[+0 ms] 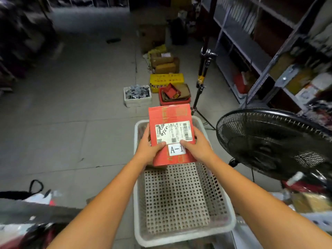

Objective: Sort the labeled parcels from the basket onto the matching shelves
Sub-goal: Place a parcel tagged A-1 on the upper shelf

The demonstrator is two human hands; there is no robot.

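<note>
A red cardboard parcel [170, 121] with a white shipping label and a white tag reading "A-1" is held above the far end of the white perforated basket [181, 200]. My left hand [149, 150] grips its left edge, thumb on top. My right hand [197, 148] grips its right edge, thumb pressing beside the tag. Under the parcel, at the basket's far left, a brown cardboard piece [155, 167] shows partly. Grey metal shelves [265, 56] with boxes stand at the right.
A black standing fan [273, 142] sits close on the right. A tripod stand [203, 81] rises beyond the basket. A white foam box [137, 96], a red crate [174, 95], a yellow box [167, 80] and brown parcels line the tiled floor ahead. Bags lie at the lower left.
</note>
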